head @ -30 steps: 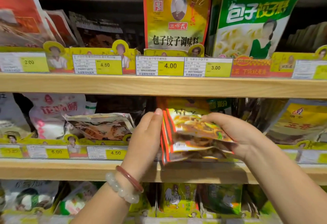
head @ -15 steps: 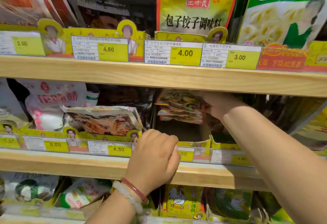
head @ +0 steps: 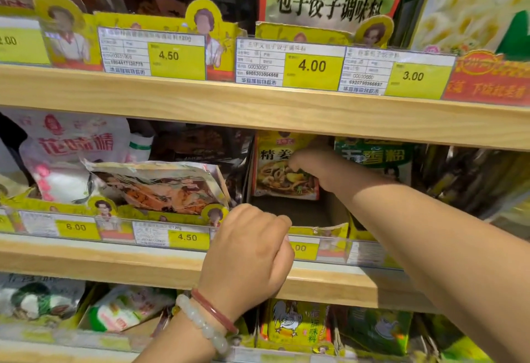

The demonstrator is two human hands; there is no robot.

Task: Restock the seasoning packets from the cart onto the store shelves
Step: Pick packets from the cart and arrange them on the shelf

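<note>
A stack of yellow-and-red seasoning packets [head: 274, 172] stands upright at the back of an open cardboard display box [head: 321, 228] on the middle shelf [head: 114, 265]. My right hand [head: 314, 163] reaches deep into that box and grips the packets at their right edge; its fingertips are partly hidden behind them. My left hand [head: 249, 253], with two bracelets at the wrist, is curled into a fist against the front price rail just left of the box. I see nothing in it.
The upper shelf board [head: 258, 104] hangs low over the box. A crumpled packet [head: 160, 187] lies in the box to the left and a green-labelled packet [head: 372, 156] stands to the right. More packets fill the top and bottom shelves.
My right hand carried the packets from the shelf front into the box and stood them upright at the back. My left hand let go of them and dropped to the price rail as a fist.
</note>
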